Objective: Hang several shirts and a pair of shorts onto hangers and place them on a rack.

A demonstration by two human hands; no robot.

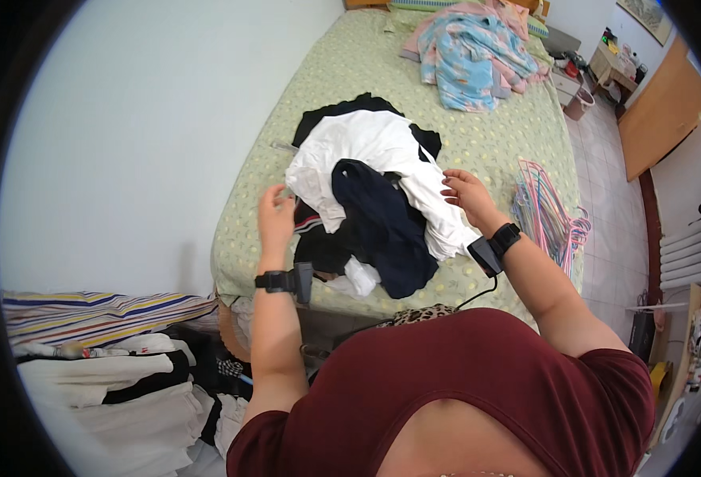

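Note:
A heap of clothes lies on a bed with a green patterned sheet (487,140). In it a white garment (362,137) spreads over black clothing (320,119), and a navy garment (380,220) lies across the front. My left hand (277,217) is at the heap's left edge, fingers curled and apart, with no cloth seen in its grasp. To the right, my right hand (468,194) hovers beside the white garment's edge, fingers spread. Each wrist wears a black strap with a device.
Plastic hangers (544,208) are bunched at the bed's right side. A blue and pink bedding pile (475,59) lies at the far end. A wall (148,149) borders the bed on the left; below it are folded clothes (130,417) and a striped cloth (106,313).

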